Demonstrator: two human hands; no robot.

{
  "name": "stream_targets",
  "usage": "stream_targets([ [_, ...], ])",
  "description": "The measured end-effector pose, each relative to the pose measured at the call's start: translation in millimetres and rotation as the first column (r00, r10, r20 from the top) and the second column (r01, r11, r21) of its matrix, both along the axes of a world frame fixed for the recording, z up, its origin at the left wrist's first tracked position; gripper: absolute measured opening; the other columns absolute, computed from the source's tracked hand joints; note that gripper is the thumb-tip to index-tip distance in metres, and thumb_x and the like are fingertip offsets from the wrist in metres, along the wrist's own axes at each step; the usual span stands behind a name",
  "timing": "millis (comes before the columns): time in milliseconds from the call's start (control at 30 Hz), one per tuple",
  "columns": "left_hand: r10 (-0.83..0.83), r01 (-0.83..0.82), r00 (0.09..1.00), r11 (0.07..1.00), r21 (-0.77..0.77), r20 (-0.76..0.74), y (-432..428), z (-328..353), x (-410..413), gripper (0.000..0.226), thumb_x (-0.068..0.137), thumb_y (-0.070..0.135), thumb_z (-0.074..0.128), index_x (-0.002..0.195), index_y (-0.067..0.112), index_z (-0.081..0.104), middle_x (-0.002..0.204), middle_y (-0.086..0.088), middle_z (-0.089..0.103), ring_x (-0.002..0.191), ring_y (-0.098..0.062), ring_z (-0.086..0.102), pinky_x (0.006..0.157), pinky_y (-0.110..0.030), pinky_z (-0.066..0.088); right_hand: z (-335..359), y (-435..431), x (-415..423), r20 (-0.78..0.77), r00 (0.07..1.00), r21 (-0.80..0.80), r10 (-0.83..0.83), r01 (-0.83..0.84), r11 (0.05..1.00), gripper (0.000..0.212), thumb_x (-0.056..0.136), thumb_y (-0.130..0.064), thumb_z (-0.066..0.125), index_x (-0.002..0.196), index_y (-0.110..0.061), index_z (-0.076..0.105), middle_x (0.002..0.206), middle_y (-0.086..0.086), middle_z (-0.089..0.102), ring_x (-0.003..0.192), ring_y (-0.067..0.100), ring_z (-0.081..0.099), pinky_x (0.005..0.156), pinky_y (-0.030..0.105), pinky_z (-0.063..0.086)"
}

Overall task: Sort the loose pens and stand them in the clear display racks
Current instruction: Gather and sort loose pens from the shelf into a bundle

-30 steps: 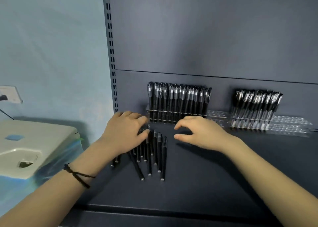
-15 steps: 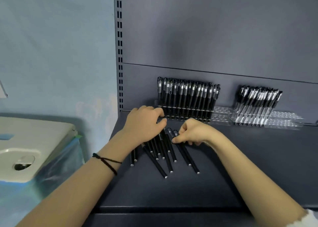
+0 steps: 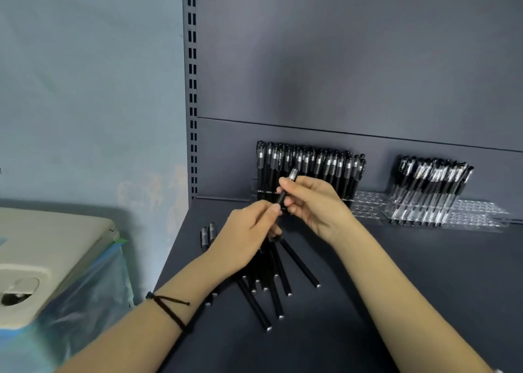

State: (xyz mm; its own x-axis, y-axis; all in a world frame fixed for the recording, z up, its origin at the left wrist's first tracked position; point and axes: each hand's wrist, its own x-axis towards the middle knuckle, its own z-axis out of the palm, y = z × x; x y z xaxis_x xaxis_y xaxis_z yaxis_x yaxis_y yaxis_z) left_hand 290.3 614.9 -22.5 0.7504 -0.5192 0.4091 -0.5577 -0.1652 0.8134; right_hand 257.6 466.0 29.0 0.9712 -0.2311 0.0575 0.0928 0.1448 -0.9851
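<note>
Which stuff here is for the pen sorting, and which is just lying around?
For the job: thin black pen between left hand and right hand; loose black pens on the grey shelf; clear plastic display racks.
Just lying about: beige plastic box; blue plastic sheet.

Dim, even indoor light falls on the dark grey shelf [image 3: 452, 273], with soft shadows under the forearms. Wide-angle distortion bows the slotted upright [image 3: 192, 89]. The clear racks [image 3: 467, 214] glint faintly, and fine detail is slightly soft.
</note>
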Motion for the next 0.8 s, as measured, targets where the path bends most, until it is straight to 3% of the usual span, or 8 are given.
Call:
stream_targets([
  [133, -0.053, 0.045, 0.996, 0.994, -0.098, -0.077, -7.7, 1.2, -2.6, 0.015, 0.101, 0.018, 0.049, 0.094, 0.017, 0.063, 0.069, 0.002, 0.069, 0.065, -0.006, 0.066, 0.068, -0.016, 0.05, -0.6, 1.2, -2.9, -0.001, 1.0, -0.106, -0.021, 0.02, 0.994, 0.02, 0.089, -0.023, 0.067, 0.088, -0.003, 0.066, 0.077, 0.007, 0.065, 0.052, 0.007, 0.054, 0.047, 0.017, 0.045],
  [200, -0.02, -0.006, 0.983, 0.989, -0.145, -0.18, -8.1, 0.6, 0.9, 0.018, 0.102, 0.014, 0.045, 0.093, 0.018, 0.06, 0.073, 0.002, 0.067, 0.063, -0.005, 0.064, 0.065, -0.019, 0.051, -1.2, -3.3, -6.4, 0.004, 0.993, -0.302, -0.114, 0.11, 0.947, 0.031, 0.088, -0.036, 0.067, 0.092, -0.005, 0.066, 0.08, 0.004, 0.066, 0.052, 0.007, 0.054, 0.043, 0.019, 0.041],
  [267, 0.008, -0.052, 0.961, 0.987, -0.155, -0.275, -7.1, 0.9, 5.1, 0.018, 0.104, 0.013, 0.04, 0.095, 0.018, 0.056, 0.081, 0.002, 0.062, 0.061, -0.006, 0.059, 0.061, -0.022, 0.049, -4.4, -13.5, -9.3, -0.005, 0.979, -0.529, -0.205, 0.171, 0.831, 0.037, 0.084, -0.046, 0.068, 0.09, -0.01, 0.066, 0.076, 0.001, 0.064, 0.05, 0.007, 0.052, 0.043, 0.019, 0.038],
  [367, 0.011, -0.097, 0.934, 0.97, -0.225, -0.357, -8.0, 10.4, 8.6, 0.016, 0.105, 0.017, 0.038, 0.098, 0.015, 0.053, 0.073, 0.002, 0.048, 0.052, -0.007, 0.041, 0.05, -0.021, 0.037, -10.9, -24.9, -12.4, -0.157, 0.966, -0.767, -0.206, 0.013, 0.642, 0.035, 0.076, -0.045, 0.078, 0.083, -0.012, 0.066, 0.063, -0.005, 0.058, 0.051, 0.009, 0.05, 0.048, 0.018, 0.04],
  [467, -0.021, -0.135, 0.892, 0.941, -0.31, -0.452, -9.6, 22.7, 8.4, 0.015, 0.104, 0.026, 0.042, 0.102, 0.015, 0.051, 0.064, 0.005, 0.039, 0.044, -0.004, 0.031, 0.04, -0.016, 0.029, -15.4, -20.7, -13.1, -0.343, 0.92, -0.841, -0.191, -0.209, 0.5, 0.033, 0.071, -0.041, 0.083, 0.081, -0.013, 0.068, 0.065, -0.005, 0.061, 0.05, 0.008, 0.05, 0.047, 0.018, 0.04],
  [600, -0.078, -0.144, 0.839, 0.923, -0.358, -0.539, -6.4, 20.0, 6.7, 0.023, 0.105, 0.025, 0.04, 0.094, 0.013, 0.056, 0.06, 0.003, 0.043, 0.042, -0.006, 0.035, 0.037, -0.017, 0.03, -16.7, -15.9, -13.0, -0.396, 0.893, -0.856, -0.213, -0.275, 0.437, 0.017, 0.076, -0.029, 0.082, 0.075, -0.016, 0.069, 0.075, -0.001, 0.067, 0.055, 0.008, 0.054, 0.054, 0.02, 0.044],
  [700, -0.069, -0.18, 0.785, 0.926, -0.332, -0.615, -0.7, 12.8, 4.0, 0.027, 0.106, 0.023, 0.039, 0.09, 0.009, 0.057, 0.067, -0.005, 0.057, 0.047, -0.01, 0.054, 0.04, -0.02, 0.044, -17.1, -16.0, -13.2, -0.324, 0.922, -0.834, -0.211, -0.173, 0.523, 0.01, 0.078, -0.021, 0.078, 0.075, -0.013, 0.072, 0.068, -0.002, 0.066, 0.05, 0.006, 0.052, 0.045, 0.017, 0.039],
  [800, -0.094, -0.16, 0.74, 0.937, -0.311, -0.666, 3.6, 9.0, 2.6, 0.031, 0.106, 0.023, 0.036, 0.095, 0.005, 0.058, 0.085, -0.015, 0.07, 0.067, -0.019, 0.069, 0.055, -0.028, 0.059, -14.1, -11.1, -13.5, -0.204, 0.976, -0.524, -0.081, -0.039, 0.851, 0.008, 0.083, -0.018, 0.074, 0.079, -0.012, 0.072, 0.057, -0.004, 0.06, 0.043, 0.004, 0.044, 0.038, 0.016, 0.03],
])
